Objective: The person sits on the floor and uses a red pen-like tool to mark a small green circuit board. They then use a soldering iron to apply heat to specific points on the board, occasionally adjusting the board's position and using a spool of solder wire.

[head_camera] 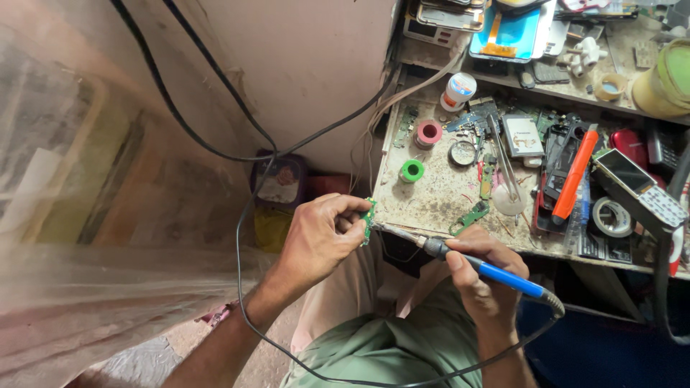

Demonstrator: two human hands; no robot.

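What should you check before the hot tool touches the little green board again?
1. Left hand pinches the small green board: ok.
2. Right hand holds the blue soldering iron by its handle: ok.
3. Tip points at the board: ok.
4. Tip touching the board or just short of it: cannot tell.
5. Black cord hangs beside the left wrist: not ok.
6. Workbench edge crowded with parts: not ok.

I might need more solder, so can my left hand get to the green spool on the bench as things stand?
Probably not right away: the left hand is pinching a small green circuit board. The green spool sits close by on the bench with nothing between.
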